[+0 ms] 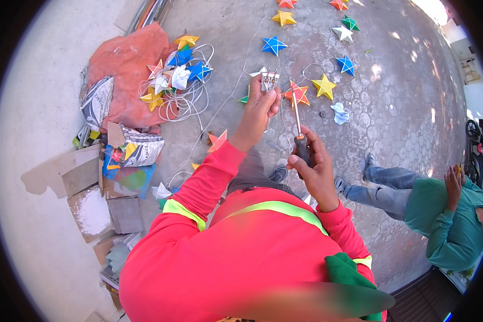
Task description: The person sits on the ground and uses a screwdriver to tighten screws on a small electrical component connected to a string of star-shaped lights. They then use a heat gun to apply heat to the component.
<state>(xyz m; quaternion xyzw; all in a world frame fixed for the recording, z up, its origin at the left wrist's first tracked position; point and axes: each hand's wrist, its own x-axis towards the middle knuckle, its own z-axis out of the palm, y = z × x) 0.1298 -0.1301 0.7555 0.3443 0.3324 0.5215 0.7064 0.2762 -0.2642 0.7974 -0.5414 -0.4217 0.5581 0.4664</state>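
Observation:
My left hand [256, 114] is raised in front of me, its fingers closed on a small white electrical fitting [270, 81] with metal contacts showing; its exact kind is unclear. A screwdriver [297, 119] is gripped in my right hand [317, 170] by its dark handle, the long metal shaft pointing up and away. Its tip is to the right of the fitting, apart from it. Beyond both hands, a red star lantern [297, 94] lies on the ground behind the shaft, and a yellow one [323, 86] is to its right.
More star lanterns, including a blue one [274, 45], lie strung along cables on the concrete. At left are an orange sheet [126, 59], a coiled white cable [190, 96], filled sacks [142, 146] and cardboard [80, 177]. A person in green [445, 214] stands at right.

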